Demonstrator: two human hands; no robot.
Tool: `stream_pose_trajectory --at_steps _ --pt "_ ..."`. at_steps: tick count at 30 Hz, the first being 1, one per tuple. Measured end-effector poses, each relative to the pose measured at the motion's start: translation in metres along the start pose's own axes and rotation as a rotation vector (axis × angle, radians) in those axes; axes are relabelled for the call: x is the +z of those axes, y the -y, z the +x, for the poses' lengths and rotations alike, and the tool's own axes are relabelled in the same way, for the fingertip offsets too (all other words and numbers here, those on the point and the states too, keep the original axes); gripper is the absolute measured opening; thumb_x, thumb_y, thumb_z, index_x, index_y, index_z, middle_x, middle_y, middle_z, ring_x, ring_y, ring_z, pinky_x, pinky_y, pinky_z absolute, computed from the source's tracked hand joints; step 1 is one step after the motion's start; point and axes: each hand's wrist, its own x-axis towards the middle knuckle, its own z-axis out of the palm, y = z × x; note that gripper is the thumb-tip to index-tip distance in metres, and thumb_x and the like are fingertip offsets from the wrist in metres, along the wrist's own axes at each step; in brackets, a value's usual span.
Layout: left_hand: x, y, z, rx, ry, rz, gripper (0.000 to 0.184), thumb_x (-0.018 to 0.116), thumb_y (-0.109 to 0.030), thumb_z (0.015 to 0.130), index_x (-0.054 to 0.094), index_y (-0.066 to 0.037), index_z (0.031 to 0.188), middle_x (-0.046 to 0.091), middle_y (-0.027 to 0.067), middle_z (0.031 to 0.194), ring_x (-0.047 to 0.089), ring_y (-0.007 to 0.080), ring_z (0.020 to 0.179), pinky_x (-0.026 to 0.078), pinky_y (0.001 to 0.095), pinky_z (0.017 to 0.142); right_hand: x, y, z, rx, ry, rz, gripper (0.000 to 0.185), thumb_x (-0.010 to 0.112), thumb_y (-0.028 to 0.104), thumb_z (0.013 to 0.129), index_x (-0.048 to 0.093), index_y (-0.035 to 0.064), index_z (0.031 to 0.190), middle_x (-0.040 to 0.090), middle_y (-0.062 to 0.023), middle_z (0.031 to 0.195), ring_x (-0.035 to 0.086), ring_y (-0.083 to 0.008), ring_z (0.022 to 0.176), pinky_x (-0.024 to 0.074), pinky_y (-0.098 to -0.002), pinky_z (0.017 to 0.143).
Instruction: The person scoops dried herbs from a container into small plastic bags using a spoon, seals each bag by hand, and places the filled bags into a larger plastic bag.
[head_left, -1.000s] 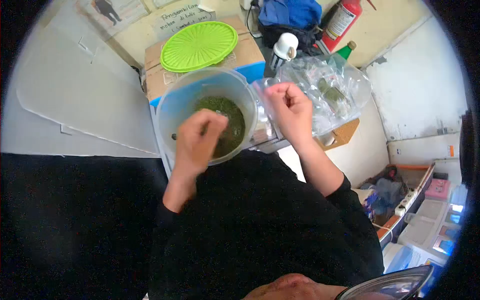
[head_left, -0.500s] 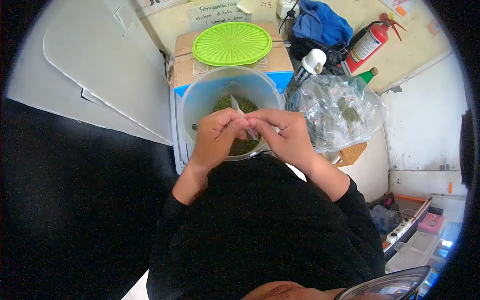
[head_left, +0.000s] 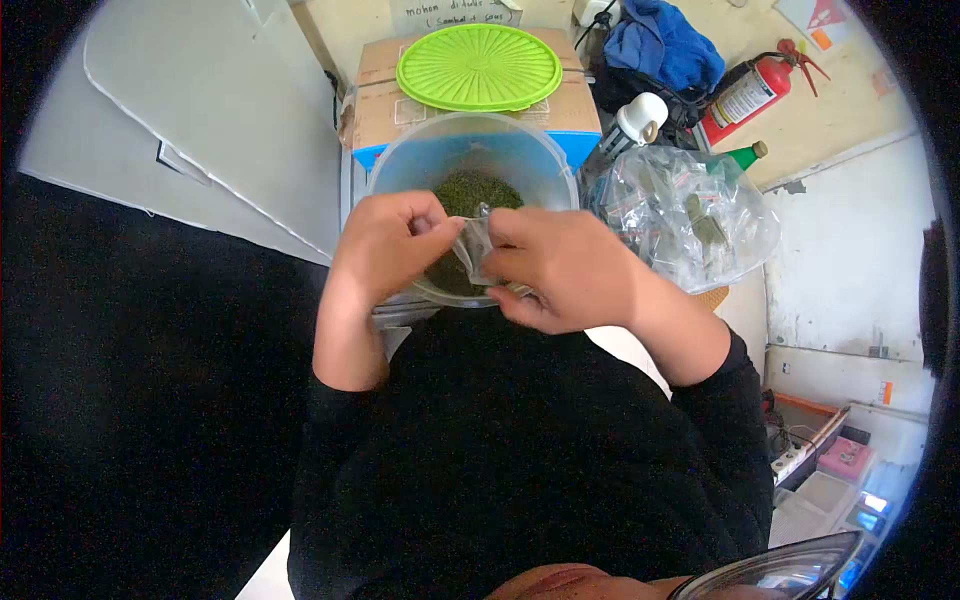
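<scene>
A small clear plastic zip bag [head_left: 473, 246] hangs between my hands, over a translucent tub [head_left: 400, 152]. My left hand [head_left: 390, 242] pinches its upper left edge between thumb and finger. On the other side, my right hand [head_left: 570, 265] has its fingers curled against the bag's right edge, the thumb lower down. Fine dried green flakes [head_left: 475, 187] cover the tub's bottom. Something small and shiny [head_left: 483, 209] shows just above the bag, too little of it to name.
Behind the tub, a green lid [head_left: 480, 67] lies on a cardboard box [head_left: 380, 75]. To the right are a large clear bag [head_left: 665, 215] of small packets, a white-capped bottle [head_left: 640, 118], a blue cloth [head_left: 665, 45] and a fire extinguisher [head_left: 750, 98]. A pale panel [head_left: 200, 110] stands left.
My hands have moved apart from their fingertip-to-fingertip pinch, and the small bag is now spread between them. My right hand has turned over it. The view has tilted slightly down.
</scene>
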Motion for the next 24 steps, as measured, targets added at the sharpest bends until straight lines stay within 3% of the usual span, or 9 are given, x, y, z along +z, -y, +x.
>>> stream_pose_trajectory --at_steps 3,4,7,10,12,14,16,21,24 --pt "0.008 0.018 0.001 0.306 -0.06 -0.573 0.03 0.06 -0.023 0.088 0.061 -0.002 0.109 0.06 0.0073 0.1 0.054 0.0135 0.091 0.044 0.0268 0.081 -0.002 -0.003 0.013 -0.058 -0.052 0.087 0.02 0.065 0.015 0.076 0.066 0.0138 0.095 0.06 -0.0068 0.088 0.061 -0.0271 0.076 0.0484 -0.0357 0.058" --pt "-0.003 0.023 -0.001 0.432 0.188 -0.637 0.052 0.052 -0.033 0.093 0.044 0.001 0.131 0.051 0.0115 0.121 0.044 0.0183 0.114 0.033 0.0293 0.099 -0.004 -0.003 0.018 -0.028 0.007 0.086 0.02 0.064 0.015 0.077 0.066 0.014 0.096 0.061 -0.0069 0.086 0.062 -0.0272 0.074 0.0484 -0.0357 0.058" --pt "0.003 0.02 -0.022 0.441 0.35 -0.85 0.069 0.048 -0.048 0.093 0.037 0.004 0.136 0.051 0.0133 0.121 0.043 0.0202 0.119 0.032 0.0317 0.101 -0.007 -0.006 0.039 -0.039 0.002 0.231 0.019 0.06 0.017 0.082 0.065 0.0138 0.1 0.064 -0.0095 0.079 0.062 -0.0296 0.067 0.0484 -0.0376 0.057" --pt "0.003 0.047 -0.018 0.436 0.282 -0.931 0.083 0.048 -0.06 0.088 0.033 0.004 0.139 0.052 0.0148 0.121 0.048 0.0232 0.116 0.034 0.0353 0.1 0.003 -0.014 0.066 0.052 -0.105 0.511 0.015 0.054 0.019 0.085 0.064 0.0123 0.095 0.065 -0.0137 0.078 0.063 -0.0348 0.068 0.0491 -0.0441 0.059" --pt "-0.003 0.045 -0.022 0.392 -0.014 -0.872 0.087 0.047 -0.064 0.086 0.032 0.003 0.139 0.053 0.0151 0.119 0.051 0.0243 0.112 0.037 0.037 0.098 0.028 -0.033 0.084 0.223 -0.332 0.67 0.017 0.052 0.017 0.087 0.064 0.0087 0.096 0.065 -0.0158 0.079 0.063 -0.036 0.072 0.0495 -0.0449 0.062" --pt "-0.008 0.04 -0.021 0.327 -0.302 -0.857 0.09 0.046 -0.068 0.084 0.034 0.003 0.138 0.054 0.0147 0.116 0.057 0.0241 0.101 0.04 0.0386 0.093 0.074 -0.069 0.097 0.345 -0.197 0.253 0.022 0.058 0.02 0.087 0.06 0.0056 0.102 0.065 -0.0184 0.094 0.063 -0.0354 0.085 0.0489 -0.0421 0.073" --pt "-0.011 0.045 -0.022 0.42 -0.4 -0.866 0.09 0.044 -0.067 0.085 0.032 0.004 0.138 0.054 0.0166 0.117 0.056 0.0267 0.103 0.042 0.0415 0.093 0.116 -0.082 0.109 0.528 0.539 0.09 0.029 0.061 0.025 0.084 0.061 0.0057 0.107 0.066 -0.0193 0.097 0.062 -0.0364 0.093 0.0483 -0.0439 0.081" --pt "-0.015 0.045 -0.026 0.429 -0.594 -0.844 0.1 0.044 -0.076 0.078 0.036 0.005 0.135 0.053 0.018 0.119 0.056 0.0235 0.099 0.042 0.0383 0.092 0.187 -0.083 0.11 0.374 1.101 -0.126 0.035 0.067 0.031 0.077 0.068 0.0031 0.097 0.066 -0.0206 0.096 0.064 -0.0354 0.092 0.0513 -0.0448 0.079" --pt "-0.018 0.053 -0.026 0.424 -0.686 -0.747 0.101 0.042 -0.077 0.078 0.036 0.006 0.134 0.053 0.0203 0.123 0.055 0.0256 0.105 0.043 0.0392 0.093 0.158 -0.084 0.102 0.383 0.701 -0.068 0.022 0.063 0.018 0.075 0.07 0.001 0.086 0.067 -0.0207 0.091 0.067 -0.0355 0.082 0.0547 -0.0437 0.072"
